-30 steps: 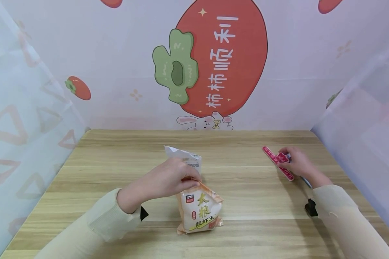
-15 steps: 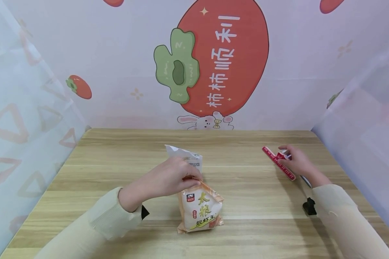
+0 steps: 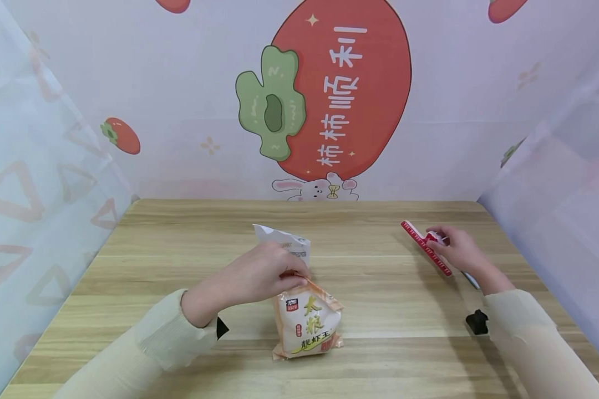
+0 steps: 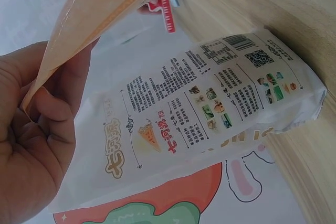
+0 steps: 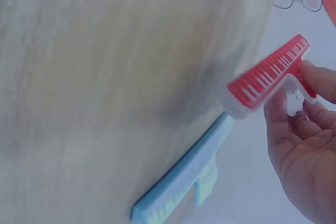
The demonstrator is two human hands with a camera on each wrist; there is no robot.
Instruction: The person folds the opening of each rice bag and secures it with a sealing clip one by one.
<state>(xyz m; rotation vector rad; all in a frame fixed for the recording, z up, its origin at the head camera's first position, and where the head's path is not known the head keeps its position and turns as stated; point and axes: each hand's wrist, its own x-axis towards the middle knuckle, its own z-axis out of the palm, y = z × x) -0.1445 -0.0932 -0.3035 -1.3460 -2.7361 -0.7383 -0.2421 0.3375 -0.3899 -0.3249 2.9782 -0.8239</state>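
My left hand [image 3: 264, 274] pinches the folded top corner of a small orange-and-white rice bag [image 3: 310, 324], which stands on the table. In the left wrist view, the bag's orange film [image 4: 100, 19] runs between thumb and fingers. Just behind stands a white printed bag [image 4: 184, 114], mostly hidden by the hand in the head view. On the right, my right hand [image 3: 458, 252] grips a red-and-white bag clip [image 5: 270, 74] by its handle, thumb on the red side. The clip is held over the table, its long toothed bar slanting. A light-blue clip [image 5: 181, 174] lies on the table beneath the hand.
The wooden table [image 3: 204, 233] is bounded by a printed back wall [image 3: 179, 83] and pale side sheets. A black piece [image 3: 477, 321] sits at the right sleeve cuff, and another dark piece [image 3: 222, 328] at the left cuff.
The red clip has turned and risen slightly off the table in my right hand, and its bar has shifted a little left. My left hand and the rice bag have stayed put.
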